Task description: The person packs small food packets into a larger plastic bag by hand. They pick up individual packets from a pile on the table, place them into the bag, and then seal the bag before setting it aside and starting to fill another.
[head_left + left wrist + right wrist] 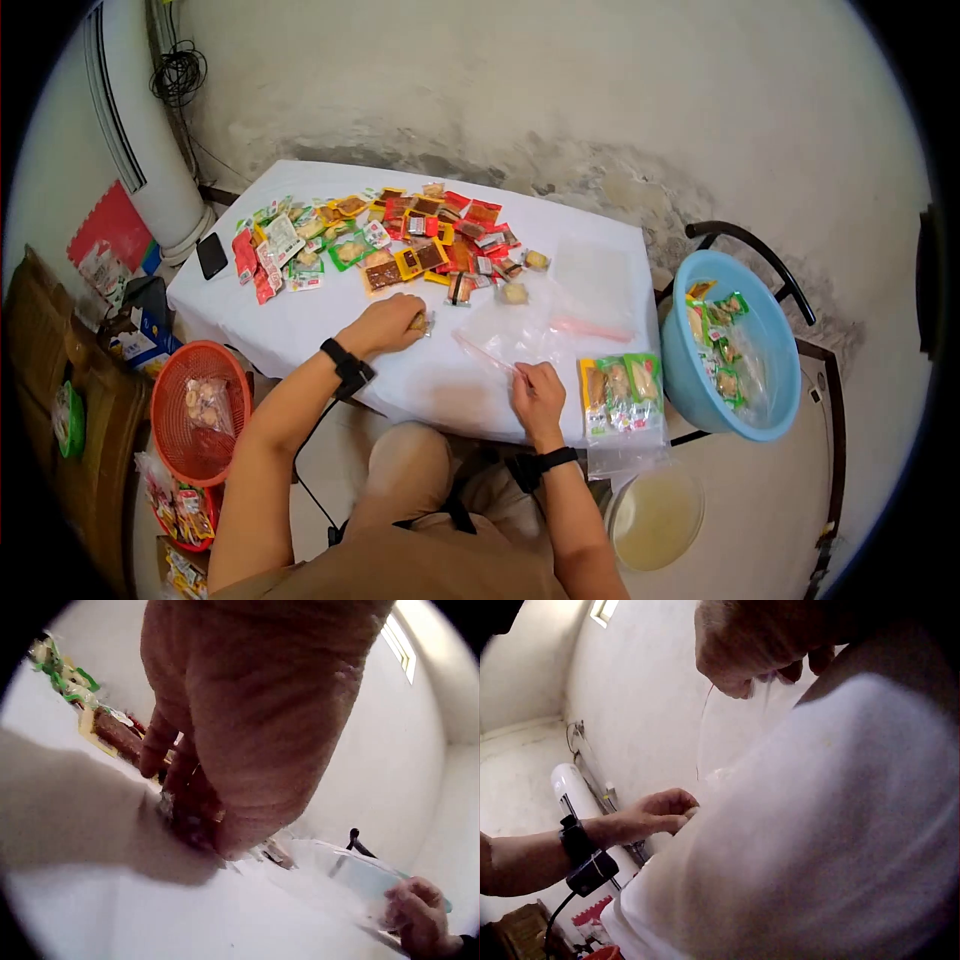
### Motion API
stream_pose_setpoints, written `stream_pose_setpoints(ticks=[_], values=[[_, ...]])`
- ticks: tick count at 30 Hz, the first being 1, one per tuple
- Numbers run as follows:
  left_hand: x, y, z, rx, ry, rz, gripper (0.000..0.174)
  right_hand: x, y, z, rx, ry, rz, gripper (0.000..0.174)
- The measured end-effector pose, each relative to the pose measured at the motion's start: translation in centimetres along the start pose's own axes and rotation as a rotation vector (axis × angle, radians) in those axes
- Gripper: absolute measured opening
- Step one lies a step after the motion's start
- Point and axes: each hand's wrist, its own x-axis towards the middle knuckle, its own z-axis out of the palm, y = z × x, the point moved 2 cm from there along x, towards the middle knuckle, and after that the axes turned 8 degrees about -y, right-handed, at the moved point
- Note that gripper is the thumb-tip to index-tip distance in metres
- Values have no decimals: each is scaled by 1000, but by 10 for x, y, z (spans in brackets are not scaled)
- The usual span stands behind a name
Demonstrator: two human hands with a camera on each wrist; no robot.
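In the head view my left hand (388, 325) pinches a small clear-wrapped snack (419, 322) at the front of the snack pile (430, 226). The left wrist view shows that hand (247, 712) with its fingers bent down around the snack (193, 825) at the cloth. My right hand (540, 400) grips the edge of a clear plastic bag (510, 335) with a reddish strip, which lies on the white cloth. In the right wrist view the right hand (761, 645) has curled fingers at the bag's edge. Two wrapped pieces, one a pale snack (513, 293), lie just behind the bag.
Another clear bag (595, 280) lies at the back right, and a filled pack (620, 395) at the front right corner. A blue basin (670, 340) with packs stands on a chair at right. A phone (211, 256) lies far left; a red basket (160, 420) stands below.
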Motion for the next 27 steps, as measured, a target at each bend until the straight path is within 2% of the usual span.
stream_pose_setpoints(ticks=[1, 2, 4, 7, 10, 14, 16, 17, 19, 23, 25, 26, 27], values=[[-5, 5, 0, -101, -39, -83, 34, 0, -1, 0, 21, -1, 7, 14], [-7, 11, 7, -98, -42, -75, 34, 0, -1, 1, 43, 1, 14, 15], [-15, 25, 24, -982, -31, -53, 40, 0, 0, 3, 49, -2, 16, 15], [-15, 76, 41, -1209, -274, 38, 42, 0, -4, 4, 38, -32, -8, 15], [7, 92, 58, -1472, -195, 22, 33, 1, -17, 8, 56, -78, -5, 15], [20, 85, 58, -1465, -281, -24, 29, 3, -25, 7, 50, -65, -74, 18], [19, 82, 56, -1430, -163, -92, 35, 4, -30, 6, 94, -100, -57, 20], [19, 83, 57, -1427, -167, -90, 35, 4, -33, 5, 106, -138, -41, 22], [16, 92, 45, -372, -66, 108, 37, 9, -45, 2, 102, -140, -99, 22], [22, 89, 45, -483, -18, 251, 41, 11, -57, 2, 149, -167, -192, 25], [26, 94, 36, -1119, -53, 63, 47, 6, -51, 5, 169, -186, -155, 27], [29, 96, 41, -1116, -55, 63, 47, 4, -49, 7, 191, -214, -123, 28], [33, 98, 49, -1646, 11, 54, 48, 4, -51, 7, 192, -213, -123, 28]])
